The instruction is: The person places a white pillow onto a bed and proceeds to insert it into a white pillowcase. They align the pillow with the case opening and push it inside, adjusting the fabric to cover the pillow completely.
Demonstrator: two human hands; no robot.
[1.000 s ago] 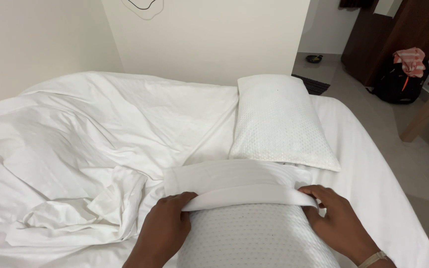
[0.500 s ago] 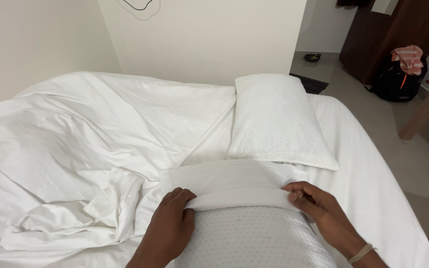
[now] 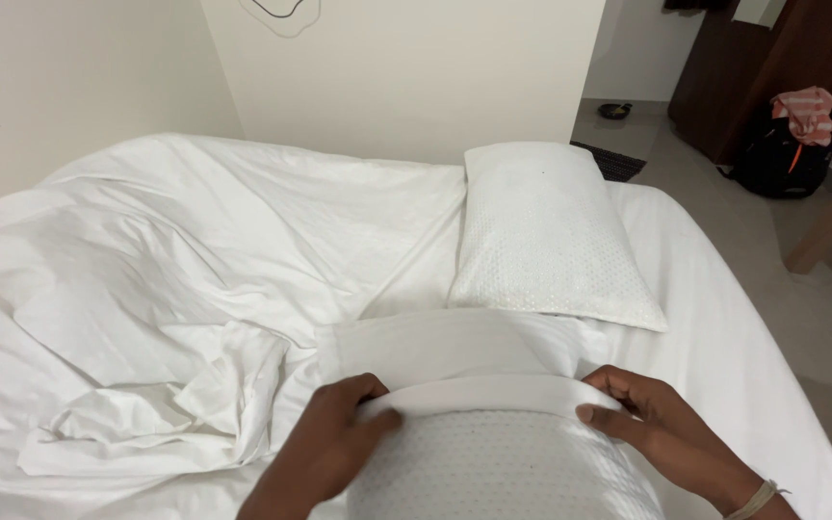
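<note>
- The bed [image 3: 753,385], covered in a white sheet, filled most of the view, and a crumpled white duvet [image 3: 175,299] lay bunched over its left half.
- A dotted white pillow [image 3: 546,236] rested near the headboard wall, on the right side.
- A second bare pillow [image 3: 503,472] lay nearest the person, with a white pillowcase [image 3: 455,356] drawn over its far end.
- The left hand [image 3: 325,453] had its fingers curled around the folded hem at the left corner, thumb pinching the cloth.
- The right hand [image 3: 652,419] pinched the same hem at the right corner.
- Done well, the step probably called for both corners being drawn evenly, so the hem stayed straight and the fabric did not bunch on one side.
</note>
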